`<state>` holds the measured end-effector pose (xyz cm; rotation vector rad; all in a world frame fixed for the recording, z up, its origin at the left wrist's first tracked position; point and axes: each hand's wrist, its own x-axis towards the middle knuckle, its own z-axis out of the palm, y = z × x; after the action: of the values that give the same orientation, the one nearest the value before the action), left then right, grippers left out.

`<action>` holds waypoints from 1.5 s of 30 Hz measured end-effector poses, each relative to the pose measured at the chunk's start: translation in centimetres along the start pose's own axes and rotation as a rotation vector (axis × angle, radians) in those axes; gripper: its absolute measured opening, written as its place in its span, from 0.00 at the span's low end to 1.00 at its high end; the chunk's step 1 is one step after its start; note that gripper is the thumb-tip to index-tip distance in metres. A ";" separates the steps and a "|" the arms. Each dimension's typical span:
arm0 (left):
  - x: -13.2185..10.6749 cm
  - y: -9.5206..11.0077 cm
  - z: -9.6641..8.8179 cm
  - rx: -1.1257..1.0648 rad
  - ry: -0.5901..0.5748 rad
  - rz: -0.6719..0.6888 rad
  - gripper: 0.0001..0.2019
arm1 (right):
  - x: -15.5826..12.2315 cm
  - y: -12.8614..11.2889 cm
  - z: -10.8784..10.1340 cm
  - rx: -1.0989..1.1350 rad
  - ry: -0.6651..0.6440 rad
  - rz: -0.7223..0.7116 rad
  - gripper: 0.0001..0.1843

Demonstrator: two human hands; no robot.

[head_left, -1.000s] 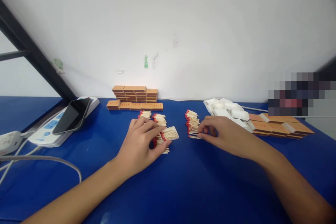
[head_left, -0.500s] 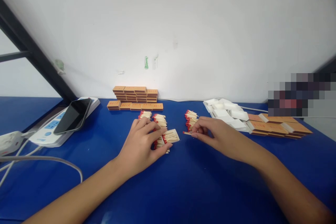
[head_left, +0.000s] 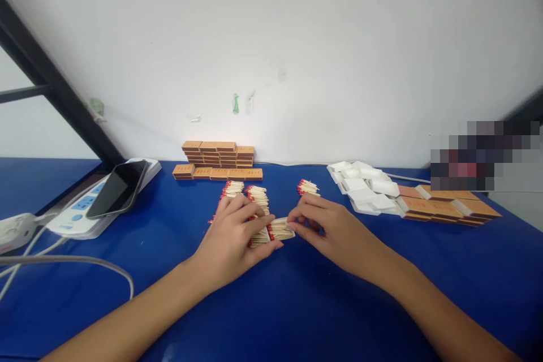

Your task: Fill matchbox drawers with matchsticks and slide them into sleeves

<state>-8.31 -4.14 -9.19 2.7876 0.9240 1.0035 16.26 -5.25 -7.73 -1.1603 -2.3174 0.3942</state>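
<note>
My left hand (head_left: 231, 235) is closed round the sides of a small white matchbox tray (head_left: 292, 234), its thumb at the near edge and index finger at the far edge. Red-headed matches (head_left: 278, 230) lie inside the tray. The fingers of my right hand (head_left: 328, 226) are pinched at the tray's right end on a match, mostly hidden by the fingertips. Beyond and under my left hand are rows of matches (head_left: 258, 197). Another small pile of matches (head_left: 308, 187) lies just behind my right hand.
Orange matchboxes (head_left: 218, 148) stand stacked by the wall. At right lie white empty trays (head_left: 358, 185) and more orange matchboxes (head_left: 436, 206). A phone (head_left: 119, 188) rests on a white power strip (head_left: 80, 225) at left, with cables (head_left: 85, 258) across the blue table (head_left: 271, 311).
My right hand has moved left with the match, from beside the right pile to the tray's end. The tray in my left hand has shifted slightly right and nearer.
</note>
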 end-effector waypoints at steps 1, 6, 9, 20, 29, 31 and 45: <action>0.0 0.0 0.0 -0.010 0.001 -0.002 0.24 | 0.0 0.0 0.0 0.009 0.005 0.007 0.05; 0.0 0.1 0.0 -0.056 -0.011 0.016 0.24 | 0.1 -0.2 0.1 0.034 0.009 0.022 0.05; -0.1 0.0 0.1 -0.049 0.000 0.011 0.23 | 0.0 0.7 -0.8 0.018 0.057 0.073 0.07; -0.2 -0.4 -0.2 -0.003 0.011 -0.059 0.26 | -0.4 5.2 -3.0 -0.079 -0.183 0.229 0.11; -0.2 -0.3 -0.3 -0.002 0.016 -0.059 0.26 | -0.4 5.4 -2.6 -0.095 -0.180 0.221 0.10; -0.2 -0.3 -0.3 -0.008 0.015 -0.062 0.25 | -0.4 5.4 -2.6 -0.075 -0.193 0.235 0.10; -0.2 -0.1 -0.2 0.006 0.009 -0.055 0.26 | -0.1 2.4 -2.3 0.056 -0.059 0.187 0.13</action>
<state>-8.60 -4.19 -9.11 2.7484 1.0005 1.0075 19.24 -3.85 -6.99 -1.3596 -2.2393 0.5646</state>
